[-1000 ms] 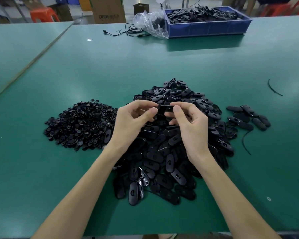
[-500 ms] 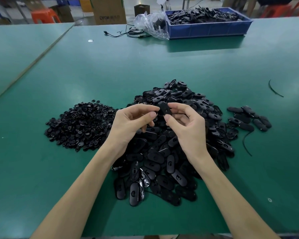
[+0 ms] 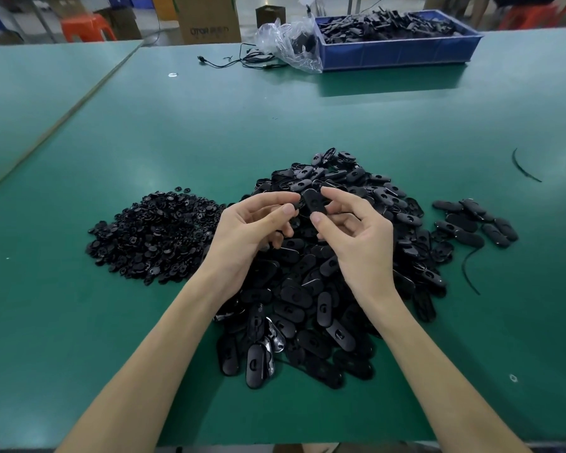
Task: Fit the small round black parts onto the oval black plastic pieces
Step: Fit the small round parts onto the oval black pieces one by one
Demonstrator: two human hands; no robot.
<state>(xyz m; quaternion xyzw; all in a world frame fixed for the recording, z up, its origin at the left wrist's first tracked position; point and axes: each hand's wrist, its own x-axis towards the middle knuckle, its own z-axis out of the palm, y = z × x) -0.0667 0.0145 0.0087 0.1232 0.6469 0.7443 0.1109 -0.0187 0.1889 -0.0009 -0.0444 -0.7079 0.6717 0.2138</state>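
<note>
Oval black plastic piece (image 3: 314, 201) is up over the big pile of oval black pieces (image 3: 307, 289), pinched between thumb and forefinger of the right hand (image 3: 356, 237). Left hand (image 3: 252, 230) is curled, fingertips just beside the piece; can't tell if it's pinching anything. Pile of small round black parts (image 3: 154, 233) sits to the left on the green desk (image 3: 79, 322).
</note>
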